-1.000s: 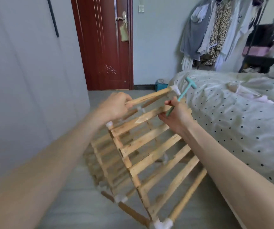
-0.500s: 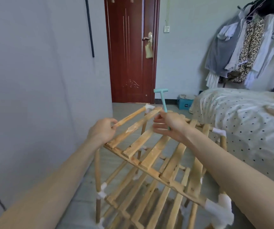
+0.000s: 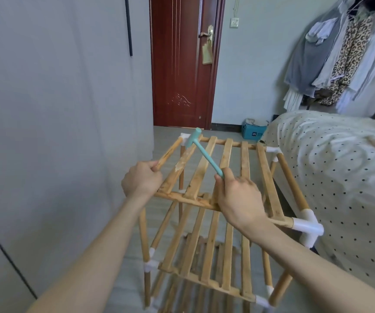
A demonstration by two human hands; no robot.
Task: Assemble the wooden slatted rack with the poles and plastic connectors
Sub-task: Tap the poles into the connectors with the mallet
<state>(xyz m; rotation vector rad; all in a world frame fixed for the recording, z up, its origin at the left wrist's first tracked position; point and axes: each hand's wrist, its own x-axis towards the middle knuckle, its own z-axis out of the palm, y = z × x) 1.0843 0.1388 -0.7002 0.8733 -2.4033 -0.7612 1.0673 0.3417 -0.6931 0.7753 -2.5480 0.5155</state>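
A: What takes up most of the room?

B: A bed [image 3: 340, 177] with a spotted cover on the right, a grey wall on the left, and a dark red door [image 3: 182, 64] at the far end. Clothes [image 3: 344, 53] hang beyond the bed.

A: And the rack?

B: The wooden slatted rack [image 3: 225, 177] stands upright on the floor [image 3: 125, 285] between the wall and the bed, just beside the bed. Its top shelf of slats lies level, with a second slatted shelf under it and more slats lower down.

A: How is it joined?

B: Round poles [image 3: 291, 184] run along the edges and down the corners. White plastic connectors [image 3: 307, 229] cap the corners; the near right one is the clearest.

A: The hands?

B: Both are closed, well apart. The left hand [image 3: 142, 180] is wrapped round the near end of the top left pole. The right hand [image 3: 238, 199] grips the handle of a small teal hammer [image 3: 202, 150] above the slats.

A: Where is the hammer head?

B: At the far left corner, at the connector there; whether it touches, I cannot tell.
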